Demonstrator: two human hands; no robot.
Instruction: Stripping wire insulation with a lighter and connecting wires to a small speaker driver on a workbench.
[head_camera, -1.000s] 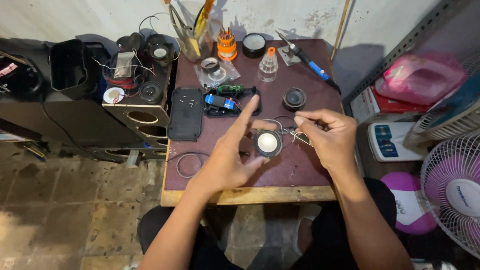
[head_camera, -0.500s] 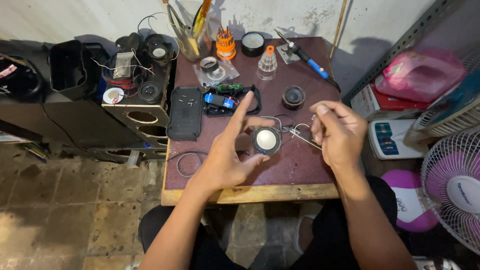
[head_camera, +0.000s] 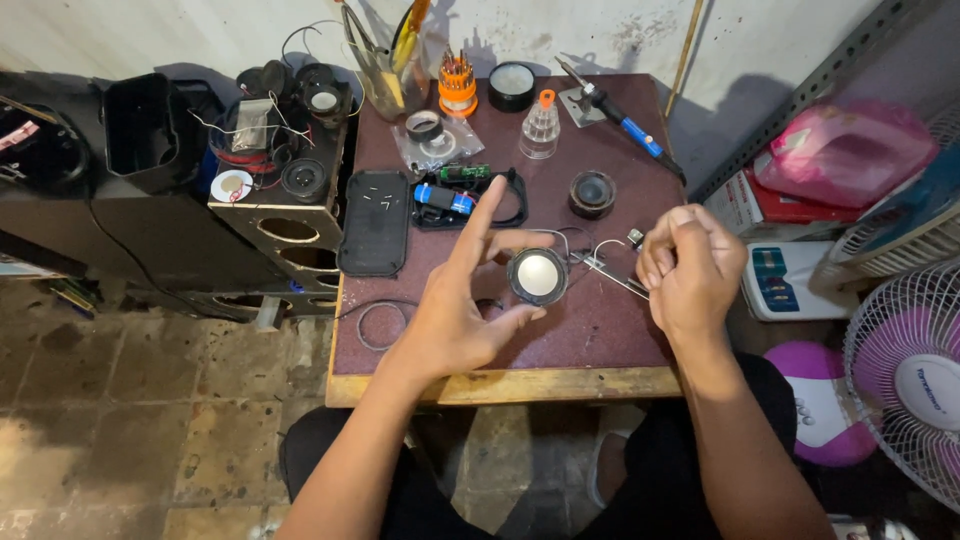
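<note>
the counter (head_camera: 600, 340) carried a small round speaker (head_camera: 537, 276) at its middle. left hand (head_camera: 462, 310) sat open around it, thumb touching the rim: a steadying step, i judged. right hand (head_camera: 690, 265) was pinched together near thin wires (head_camera: 610, 275); what it gripped was hidden.

Bench layout: small table (head_camera: 600, 340) with parts, viewed from above.

Round speaker driver (head_camera: 537, 276) sits at table centre. Left hand (head_camera: 455, 310) lies at its 8 o'clock, right hand (head_camera: 690, 265) at 3 o'clock. Second driver (head_camera: 592, 193) at 1 o'clock, flat cover panel (head_camera: 373, 222) at 10 o'clock, soldering iron (head_camera: 620, 120) at the far edge.
</note>
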